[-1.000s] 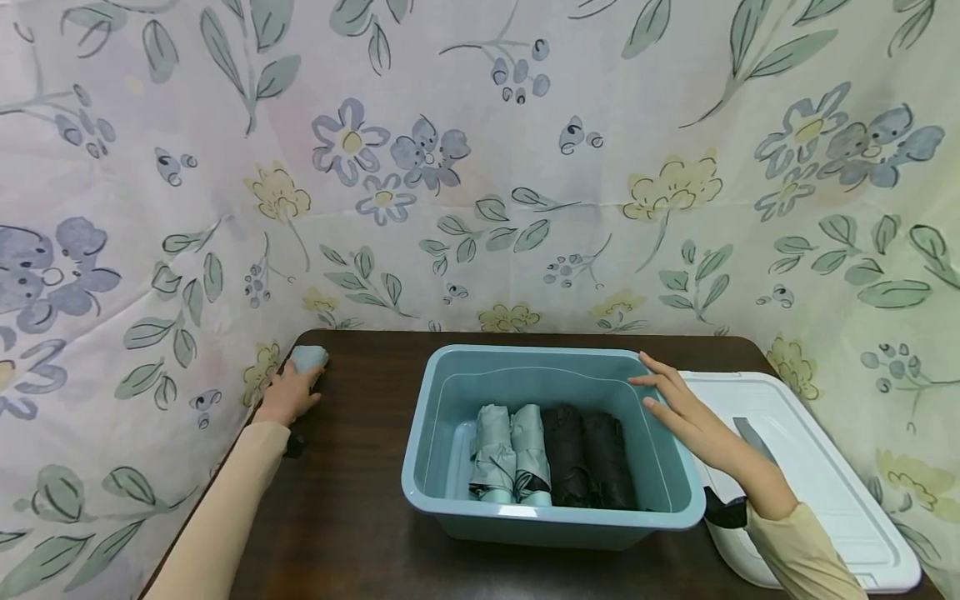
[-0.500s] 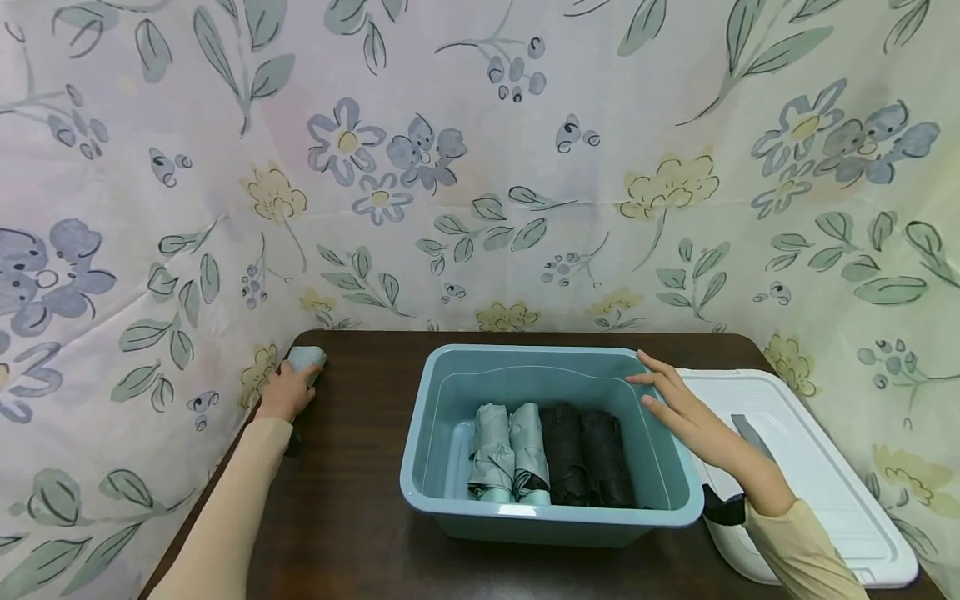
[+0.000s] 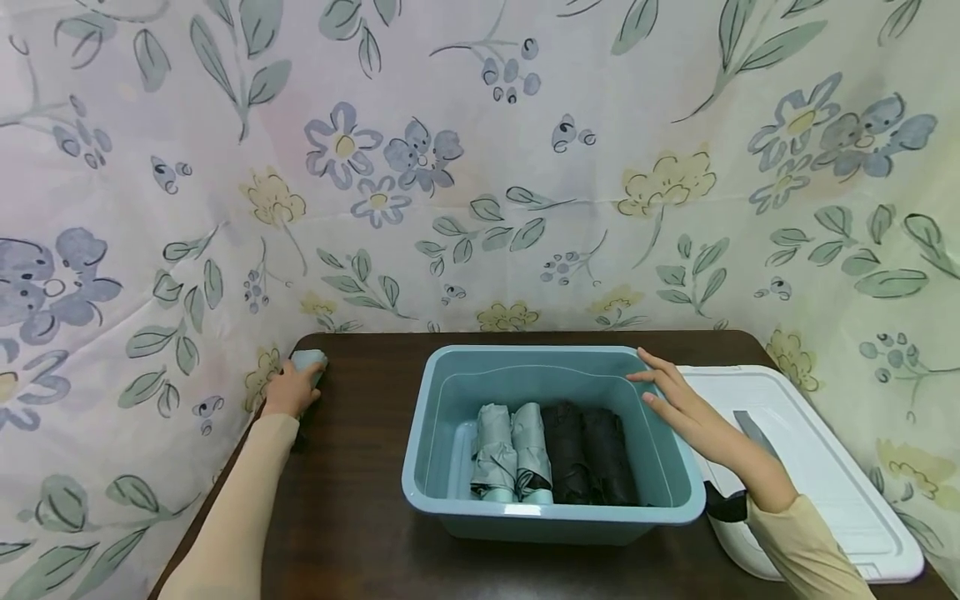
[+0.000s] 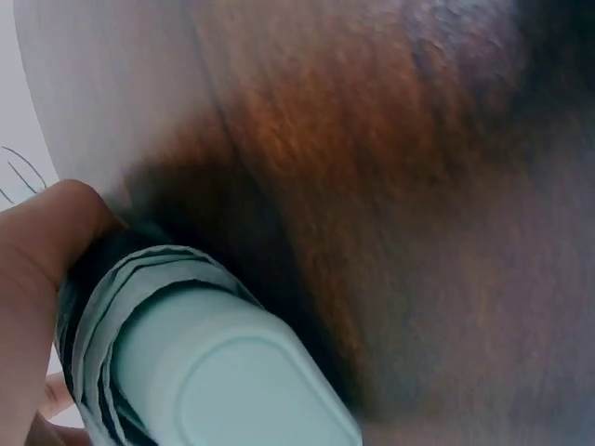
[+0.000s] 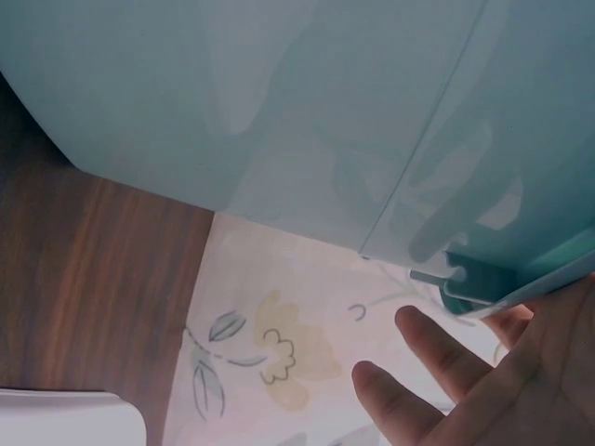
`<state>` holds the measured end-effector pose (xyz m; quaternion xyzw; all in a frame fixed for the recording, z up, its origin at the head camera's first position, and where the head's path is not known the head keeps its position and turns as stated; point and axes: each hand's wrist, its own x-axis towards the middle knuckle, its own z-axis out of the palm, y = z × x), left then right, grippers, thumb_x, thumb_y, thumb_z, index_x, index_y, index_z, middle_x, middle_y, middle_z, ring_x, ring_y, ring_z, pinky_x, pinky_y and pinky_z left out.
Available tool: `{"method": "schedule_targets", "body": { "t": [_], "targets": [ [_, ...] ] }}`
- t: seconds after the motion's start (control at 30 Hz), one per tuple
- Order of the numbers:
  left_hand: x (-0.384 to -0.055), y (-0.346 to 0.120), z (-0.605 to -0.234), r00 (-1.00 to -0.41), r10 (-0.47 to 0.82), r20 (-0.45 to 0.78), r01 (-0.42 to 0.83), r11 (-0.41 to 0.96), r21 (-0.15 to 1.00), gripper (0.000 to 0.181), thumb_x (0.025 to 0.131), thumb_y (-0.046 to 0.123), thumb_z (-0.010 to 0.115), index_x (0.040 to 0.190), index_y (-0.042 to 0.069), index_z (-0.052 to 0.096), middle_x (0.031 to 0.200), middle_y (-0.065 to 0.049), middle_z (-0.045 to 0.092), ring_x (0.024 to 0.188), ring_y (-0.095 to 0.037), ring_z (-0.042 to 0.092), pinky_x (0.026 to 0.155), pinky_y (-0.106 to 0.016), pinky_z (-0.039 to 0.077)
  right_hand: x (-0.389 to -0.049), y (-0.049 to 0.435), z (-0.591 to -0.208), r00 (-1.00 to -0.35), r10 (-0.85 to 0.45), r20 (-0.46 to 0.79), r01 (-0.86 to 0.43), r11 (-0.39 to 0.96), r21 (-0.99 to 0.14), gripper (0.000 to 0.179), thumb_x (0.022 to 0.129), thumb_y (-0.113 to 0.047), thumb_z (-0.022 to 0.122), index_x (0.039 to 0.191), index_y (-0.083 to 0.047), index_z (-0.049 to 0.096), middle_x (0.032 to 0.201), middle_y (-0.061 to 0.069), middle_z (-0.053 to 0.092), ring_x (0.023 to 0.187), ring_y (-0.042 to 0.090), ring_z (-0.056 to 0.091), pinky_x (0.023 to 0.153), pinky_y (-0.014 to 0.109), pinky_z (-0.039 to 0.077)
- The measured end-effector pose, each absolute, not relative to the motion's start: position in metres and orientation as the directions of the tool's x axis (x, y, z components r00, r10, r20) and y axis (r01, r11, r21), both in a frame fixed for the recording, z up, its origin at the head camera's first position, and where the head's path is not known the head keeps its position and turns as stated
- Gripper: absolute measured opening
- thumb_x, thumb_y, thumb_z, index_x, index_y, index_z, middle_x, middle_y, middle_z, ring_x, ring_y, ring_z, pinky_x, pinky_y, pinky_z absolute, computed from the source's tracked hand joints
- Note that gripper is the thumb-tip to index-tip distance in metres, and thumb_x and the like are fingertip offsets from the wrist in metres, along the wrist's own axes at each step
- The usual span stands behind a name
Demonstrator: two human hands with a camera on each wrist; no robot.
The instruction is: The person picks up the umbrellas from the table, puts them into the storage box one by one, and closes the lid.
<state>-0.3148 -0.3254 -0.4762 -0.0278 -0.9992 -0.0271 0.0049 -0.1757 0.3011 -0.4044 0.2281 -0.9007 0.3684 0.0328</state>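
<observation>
At the table's far left corner my left hand (image 3: 292,390) grips a folded umbrella (image 3: 307,360). In the left wrist view the umbrella's mint-green handle end (image 4: 246,381) faces the camera, with grey fabric rolled round it and the thumb along its side. A blue-green plastic bin (image 3: 555,514) stands at the table's middle. Lying side by side in it are two light grey-green folded umbrellas (image 3: 493,446) and two black rolled bundles (image 3: 588,454), likely folded umbrellas too. My right hand (image 3: 693,417) rests on the bin's right rim with its fingers extended.
A white lid (image 3: 817,467) with a grey handle lies on the table to the right of the bin, partly under the right forearm. The dark brown wooden table (image 3: 352,500) backs onto floral cloth (image 3: 480,275), which also hangs along both sides.
</observation>
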Motion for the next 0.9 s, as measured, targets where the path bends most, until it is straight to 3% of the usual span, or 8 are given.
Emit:
{"method": "schedule_targets", "body": {
  "t": [0.33, 0.73, 0.9],
  "targets": [
    [-0.311, -0.33, -0.474, -0.999, 0.032, 0.026, 0.036, 0.986, 0.161, 0.046, 0.091, 0.024, 0.058, 0.133, 0.017, 0.04, 0.117, -0.048, 0.025, 0.073, -0.058, 0.045, 0.051, -0.055, 0.042, -0.176, 0.3, -0.406, -0.9, -0.378, 0.216, -0.422, 0.635, -0.647, 0.033, 0.099, -0.016, 0.043, 0.129, -0.005, 0.047, 0.155, 0.009, 0.007, 0.138, 0.042, 0.01, 0.092, 0.072, 0.023],
    [-0.303, -0.323, -0.455, -1.0, 0.013, 0.004, 0.013, 0.948, 0.317, 0.045, 0.094, 0.026, 0.05, 0.136, 0.019, 0.036, 0.118, -0.046, 0.022, 0.074, -0.05, 0.047, 0.056, -0.052, 0.04, -0.174, 0.3, -0.401, -0.897, -0.382, 0.225, -0.43, 0.628, -0.649, 0.033, 0.099, -0.017, 0.042, 0.128, -0.003, 0.047, 0.155, 0.007, 0.007, 0.138, 0.042, 0.009, 0.092, 0.072, 0.022],
    [-0.3, -0.32, -0.453, -1.0, 0.029, -0.002, 0.027, 0.938, 0.347, 0.041, 0.095, 0.026, 0.047, 0.135, 0.018, 0.039, 0.118, -0.045, 0.023, 0.071, -0.041, 0.045, 0.055, -0.045, 0.037, -0.176, 0.3, -0.402, -0.899, -0.383, 0.215, -0.423, 0.625, -0.656, 0.033, 0.099, -0.018, 0.041, 0.129, -0.003, 0.046, 0.155, 0.009, 0.006, 0.138, 0.041, 0.009, 0.092, 0.072, 0.022]
  ]
}}
